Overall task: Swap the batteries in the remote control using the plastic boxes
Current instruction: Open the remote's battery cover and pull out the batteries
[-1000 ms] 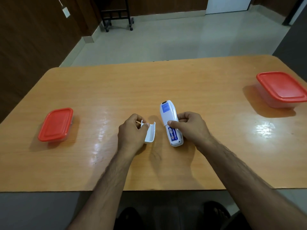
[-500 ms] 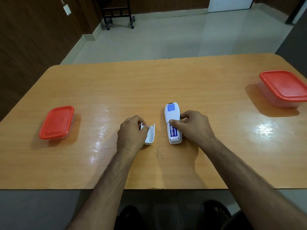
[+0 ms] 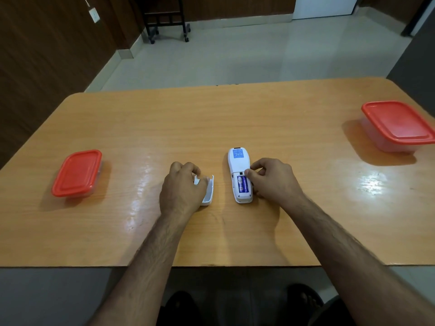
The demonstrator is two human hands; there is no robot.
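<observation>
Wooden table (image 3: 235, 118), left grip (image 3: 182, 187) clamped on battery cover (image 3: 209, 191), right grip (image 3: 270, 178) clamped on opened remote (image 3: 238, 165), lidded boxes near side edges.

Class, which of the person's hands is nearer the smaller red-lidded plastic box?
Left. The left hand grips the white battery cover, towards the smaller red-lidded plastic box; the right hand holds the white remote control, farther away.

Glossy orange wood-grain surface (image 3: 235, 118) w/ rounded far corners. On it: small red-lid box (image 3: 77, 172) at left; bigger red-lid box (image 3: 397, 124) far right; white remote (image 3: 239, 175) near centre, face down, batt. bay open w/ blue cells showing; white batt. cover (image 3: 209, 191) just left of remote, inside up, not touching it.
</observation>
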